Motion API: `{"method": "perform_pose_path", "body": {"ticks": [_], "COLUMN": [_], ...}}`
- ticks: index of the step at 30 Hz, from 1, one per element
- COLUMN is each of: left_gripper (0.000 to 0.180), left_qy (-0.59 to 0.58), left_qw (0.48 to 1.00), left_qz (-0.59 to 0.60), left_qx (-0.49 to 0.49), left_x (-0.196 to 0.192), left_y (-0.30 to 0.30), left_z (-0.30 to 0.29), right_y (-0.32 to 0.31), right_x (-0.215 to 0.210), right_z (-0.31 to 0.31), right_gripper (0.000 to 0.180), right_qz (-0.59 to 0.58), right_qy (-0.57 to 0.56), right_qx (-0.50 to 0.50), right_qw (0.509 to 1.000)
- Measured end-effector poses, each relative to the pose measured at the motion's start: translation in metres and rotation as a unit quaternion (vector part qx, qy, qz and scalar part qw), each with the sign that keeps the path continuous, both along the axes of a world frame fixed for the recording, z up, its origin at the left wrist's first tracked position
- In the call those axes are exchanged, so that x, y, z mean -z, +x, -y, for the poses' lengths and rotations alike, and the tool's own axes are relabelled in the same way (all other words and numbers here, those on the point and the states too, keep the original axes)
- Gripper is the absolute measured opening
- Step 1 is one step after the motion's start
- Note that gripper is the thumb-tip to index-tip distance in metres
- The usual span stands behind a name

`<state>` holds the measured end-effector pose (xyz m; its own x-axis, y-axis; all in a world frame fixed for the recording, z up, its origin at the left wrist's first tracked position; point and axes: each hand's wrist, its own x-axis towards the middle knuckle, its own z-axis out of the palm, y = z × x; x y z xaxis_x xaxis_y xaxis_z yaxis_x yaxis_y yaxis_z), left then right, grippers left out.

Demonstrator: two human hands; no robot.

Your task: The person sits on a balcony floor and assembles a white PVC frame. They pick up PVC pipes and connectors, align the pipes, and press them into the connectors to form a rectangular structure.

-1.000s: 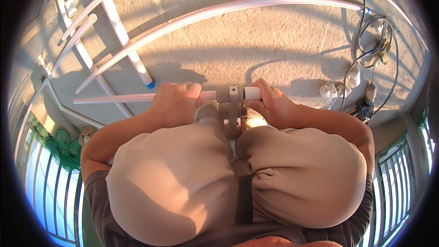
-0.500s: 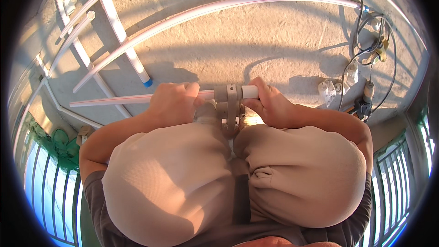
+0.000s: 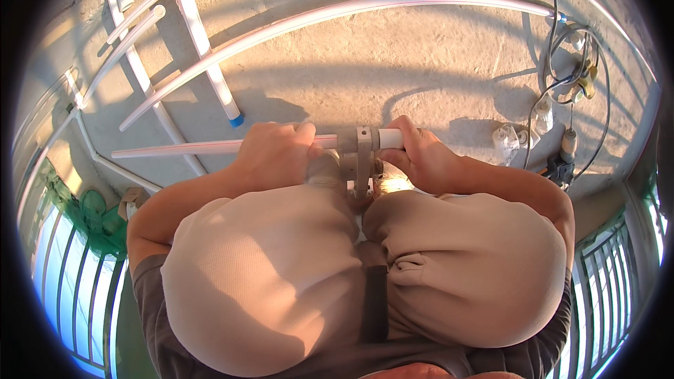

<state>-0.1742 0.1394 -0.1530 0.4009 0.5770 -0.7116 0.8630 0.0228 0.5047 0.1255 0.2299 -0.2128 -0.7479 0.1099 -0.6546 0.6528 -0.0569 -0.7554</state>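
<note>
Left hand [image 3: 274, 154] stays wrapped tight around the thin white pipe [image 3: 175, 148], right hand [image 3: 421, 158] closed on the short stub at the grey fitting [image 3: 359, 151] above the knees, nothing shifted on the concrete floor [image 3: 393, 63], so joint unfinished.

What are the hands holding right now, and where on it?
The left hand grips the white pipe beside the grey fitting; the right hand holds the short pipe stub on the fitting's other side.

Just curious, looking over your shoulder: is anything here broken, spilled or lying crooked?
Nothing stands out. The left hand grips a thin white pipe, the right hand its short end at a grey fitting. Spare pipes lie loose on the concrete floor.
</note>
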Motion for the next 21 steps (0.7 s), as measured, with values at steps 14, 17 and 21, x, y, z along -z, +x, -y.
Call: {"method": "perform_pose_path", "body": {"ticks": [14,17,21], "left_gripper": [0.035,0.038,0.042], "left_qy": [0.055,0.091,0.101], "left_qw": [0.989,0.987,0.980], "left_qz": [0.024,0.028,0.049], "left_qx": [-0.138,-0.128,-0.163], "left_x": [0.040,0.048,0.057], "left_y": [0.009,0.011,0.014], "left_z": [0.016,0.024,0.027], "right_y": [-0.005,-0.001,0.005], "right_x": [0.009,0.014,0.022], "right_z": [-0.002,0.002,0.008], "right_gripper": [0.042,0.041,0.043], "right_qz": [0.029,0.017,-0.027], "right_qy": [0.013,0.044,0.018], "right_qx": [0.033,0.040,0.075], "right_qw": [0.999,0.998,0.997]}}
